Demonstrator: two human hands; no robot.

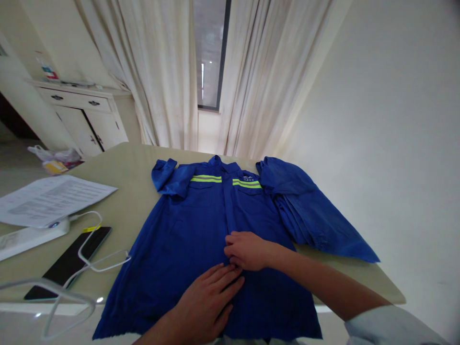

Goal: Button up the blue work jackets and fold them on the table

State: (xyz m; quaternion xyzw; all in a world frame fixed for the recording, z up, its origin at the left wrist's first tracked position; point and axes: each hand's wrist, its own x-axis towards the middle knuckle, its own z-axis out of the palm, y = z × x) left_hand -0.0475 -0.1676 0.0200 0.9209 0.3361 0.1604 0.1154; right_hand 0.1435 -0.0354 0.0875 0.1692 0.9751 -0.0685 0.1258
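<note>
A: Where is the blue work shirt (194,225) lying?

B: It lies flat on the beige table (132,167), front side up. The collar points to 12 o'clock and the hem to 6 o'clock. Two yellow-green stripes (206,178) cross the chest.

A: And the sleeves?

B: One sleeve is bunched near the collar, at about 11 o'clock. The other sleeve (309,211) spreads out to 3 o'clock and its end goes over the table edge.

A: What is the left hand (208,299) doing?

B: It rests palm down on the lower front, at 6 o'clock. The fingers are straight and a little apart, and they hold nothing.

A: The right hand (247,250)?

B: It is just above the left hand, almost touching it, on the button strip in the middle. Its fingers are bent and close together, with the tips on the cloth. I cannot tell if they pinch the cloth.

A: What is beside the shirt?

B: At 9 o'clock there are a black phone (68,261) and a white cable (94,242). Printed papers (46,196) lie at 10 o'clock.
</note>
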